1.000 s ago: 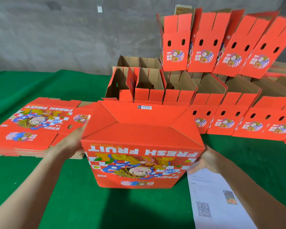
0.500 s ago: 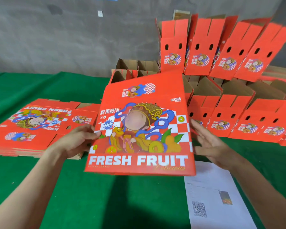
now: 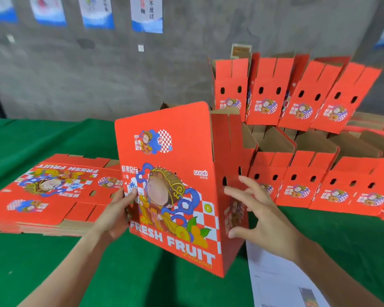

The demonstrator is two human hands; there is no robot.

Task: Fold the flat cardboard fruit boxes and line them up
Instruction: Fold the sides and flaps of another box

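1. I see the red printed cardboard fruit box (image 3: pixel 171 196) upright, slightly tilted, mid-table between both hands; its top flaps are up and a brown inner face shows; I cannot tell what is inside.
2. The left hand (image 3: pixel 114 214) grips the box's left edge, thumb on the printed front; the right hand (image 3: pixel 259 209) has spread, straight fingers against the narrow side panel, grasping nothing.
3. The lower row of folded red boxes (image 3: pixel 297 180) sits behind and to the right, tops open, brown interiors visible; the upper tier of folded red boxes (image 3: pixel 264 91) stands on it, leaning right.
4. The stack of flat red cardboard blanks (image 3: pixel 49 196) lies to the left, just beside the left hand, print up.
5. The green cloth table (image 3: pixel 42 273) carries everything; the white printed paper sheet (image 3: pixel 275 284) lies lower right, partly under the right forearm; the grey concrete wall (image 3: pixel 98 74) stands behind; the blue-and-white posters (image 3: pixel 146 14) hang high on it.
6. The board is corrugated, brown at its cut edges; the side panels have dark oval holes; the front flap has a rounded corner.
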